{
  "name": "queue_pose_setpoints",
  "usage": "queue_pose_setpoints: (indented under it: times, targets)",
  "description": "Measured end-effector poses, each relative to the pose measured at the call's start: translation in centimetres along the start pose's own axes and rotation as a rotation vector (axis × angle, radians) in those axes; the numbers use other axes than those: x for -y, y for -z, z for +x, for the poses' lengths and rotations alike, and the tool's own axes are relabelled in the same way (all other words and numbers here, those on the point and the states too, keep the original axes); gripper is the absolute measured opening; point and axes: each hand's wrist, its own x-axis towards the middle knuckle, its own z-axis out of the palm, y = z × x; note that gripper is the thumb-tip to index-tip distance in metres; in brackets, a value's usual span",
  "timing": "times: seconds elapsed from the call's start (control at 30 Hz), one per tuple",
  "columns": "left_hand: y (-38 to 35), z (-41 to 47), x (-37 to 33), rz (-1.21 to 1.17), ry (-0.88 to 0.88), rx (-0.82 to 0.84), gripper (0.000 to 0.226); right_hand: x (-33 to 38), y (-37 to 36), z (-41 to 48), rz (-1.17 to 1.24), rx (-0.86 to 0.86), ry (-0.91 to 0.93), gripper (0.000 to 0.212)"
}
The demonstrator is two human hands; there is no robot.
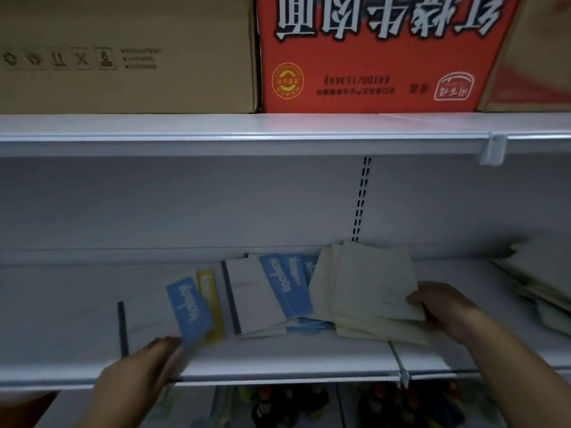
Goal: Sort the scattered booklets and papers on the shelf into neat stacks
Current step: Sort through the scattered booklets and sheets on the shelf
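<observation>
White metal shelf (278, 362) carries the scattered stock: a blue-covered booklet (188, 307) over a yellow-edged one (210, 291) at left, white booklets with blue bands (256, 298) mid-shelf. The right hand (441, 307) pinches a stack of pale cream papers (364, 282), thumb on top. The blurred left hand (139, 369) reaches the blue booklet's near corner; its grip cannot be made out.

Left grip (145, 364): bare, outline smeared by blur, fingers hard to separate. Left forearm (102, 406): bare, tapering to the wrist, cut off at the bottom edge. Right grip (441, 307): bare, sharper, thumb (417, 299) clearly outlined. Right forearm (522, 375): bare, broad, tapering to the wrist, cut off at the lower right corner. Dim light; finer detail unreadable.
</observation>
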Motion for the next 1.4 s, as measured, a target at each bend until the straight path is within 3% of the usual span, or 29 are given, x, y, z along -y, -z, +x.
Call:
queue_pose_setpoints:
  times: [0.07,0.13,0.17,0.23,0.3,0.37,0.43,0.57,0.63,0.7,0.77,0.8,0.87,0.97,1.03,1.13,1.2,1.3,1.4]
  targets:
    - [1.9,-0.2,-1.6,-0.221,0.183,-0.235,0.046,-0.5,0.0,0.4,-0.256,-0.076,0.071,0.028]
    - [3.3,0.6,-3.7,-0.397,0.335,-0.453,0.049,-0.6,0.1,0.3,-0.545,-0.084,0.107,0.049]
    - [3.4,1.2,-5.1,-0.407,0.307,-0.5,0.048,-0.6,0.2,0.1,-0.657,-0.091,0.106,0.06]
    - [3.3,2.0,-9.0,-0.424,0.174,-0.414,0.048,-1.0,0.2,-0.1,-0.726,-0.119,0.126,0.067]
    - [1.5,3.3,-12.0,-0.393,0.011,-0.142,0.056,-1.4,0.1,-0.3,-0.746,-0.135,0.171,0.058]
    - [-0.7,5.1,-13.9,-0.143,-0.099,0.268,0.051,-1.9,0.1,-0.2,-0.741,-0.155,0.201,0.049]
    - [-1.8,6.1,-14.7,-0.056,-0.081,0.489,0.047,-2.0,0.2,-0.3,-0.74,-0.173,0.204,0.047]
    - [0.6,5.2,-9.8,-0.336,0.063,0.272,0.06,-0.8,-1.3,-1.4,-0.656,-0.234,0.304,0.038]
    - [1.6,4.0,-4.8,-0.264,0.104,0.198,0.09,0.4,-4.3,-3.2,-0.543,-0.27,0.512,0.023]
    - [2.0,2.3,-0.6,-0.007,0.103,0.343,0.126,1.6,-8.8,-5.9,-0.448,-0.136,0.662,0.013]
    - [1.8,0.5,2.1,0.137,0.076,0.467,0.14,1.9,-14.1,-8.7,-0.42,0.126,0.711,0.016]
    - [1.9,-0.4,2.6,0.144,0.076,0.475,0.133,1.8,-16.6,-10.0,-0.413,0.254,0.704,0.017]
    - [2.0,-2.1,3.0,0.127,0.067,0.418,0.097,1.4,-21.3,-11.6,-0.465,0.406,0.746,0.022]
    - [2.5,-4.1,3.9,-0.145,0.08,0.197,0.043,1.1,-26.3,-11.9,-0.656,0.422,0.906,0.037]
    - [3.9,-5.1,4.2,-0.351,0.14,0.065,0.042,1.2,-28.3,-11.0,-0.771,0.427,0.936,0.054]
    - [6.0,-5.3,3.9,-0.467,0.205,-0.1,0.044,0.2,-30.3,-9.1,-1.07,0.471,0.928,0.084]
    - [6.9,-4.5,2.9,-0.523,0.2,-0.18,0.037,-0.9,-30.7,-9.0,-1.138,0.404,0.995,0.091]
    - [7.4,-2.2,1.2,-0.555,0.156,-0.237,0.032,-2.1,-29.7,-10.7,-1.076,0.293,1.137,0.043]
    - [7.6,0.7,-1.2,-0.616,0.116,-0.246,0.025,-3.2,-27.3,-11.3,-0.861,0.198,1.329,0.02]
